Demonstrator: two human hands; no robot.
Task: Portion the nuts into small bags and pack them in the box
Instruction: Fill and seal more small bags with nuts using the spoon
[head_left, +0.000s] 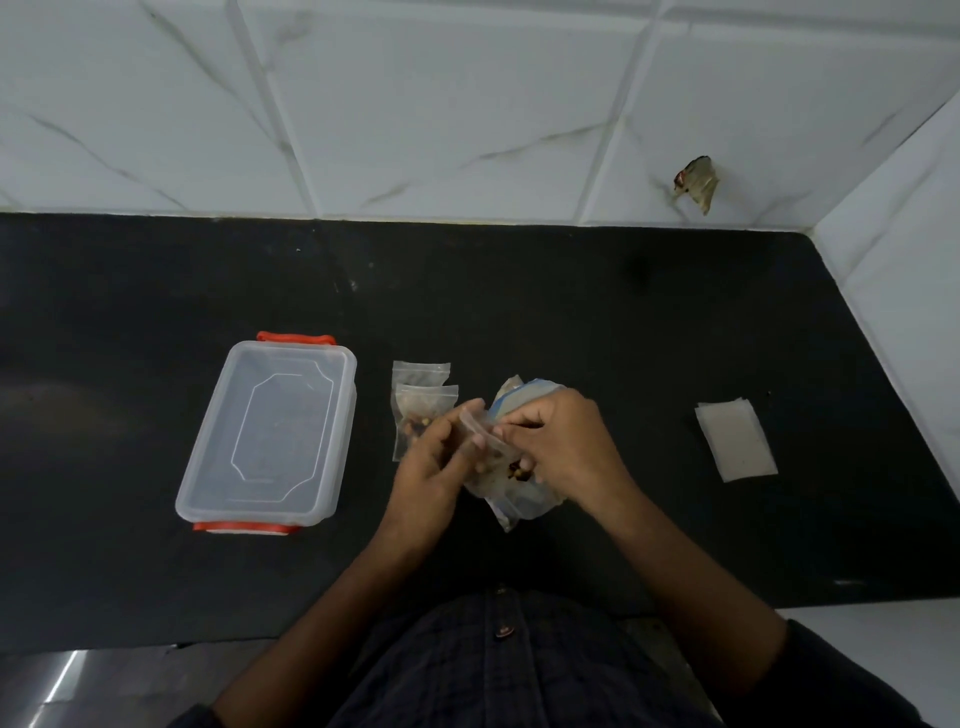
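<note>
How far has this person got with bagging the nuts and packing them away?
Done: two small filled bags lie on the counter beside the box. In hand: the left hand and right hand both hold a third small bag above the big nut bag. Left: the stack of empty bags to the right is unfilled, and the box has its lid on, so nothing looks packed yet.

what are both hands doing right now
Left hand: pinching the small bag at its top edge.
Right hand: fingers curled on the same small bag, over the large nut bag.
</note>
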